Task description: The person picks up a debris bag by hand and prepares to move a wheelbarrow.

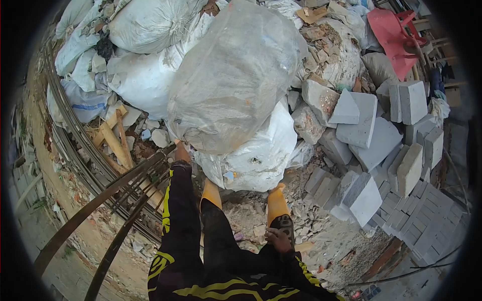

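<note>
A big, bulging translucent grey plastic bag [236,75] sits in front of me on top of a white sack [251,168]. My left hand [182,152] is at the bag's lower left edge, its fingers closed against the plastic and partly hidden. Down by my right knee is my right hand [279,240], fingers curled beside a dark patch with pale lettering; what it holds, if anything, I cannot make out. Two yellow boots [277,204] stand at the foot of the white sack.
Long metal rods [125,193] cross the left side beside broken wood [116,143]. Full white sacks [153,25] lie behind. Grey concrete blocks [374,143] and stacked pavers [422,220] are at right, with a red plastic chair [394,42] beyond. Rubble covers the ground.
</note>
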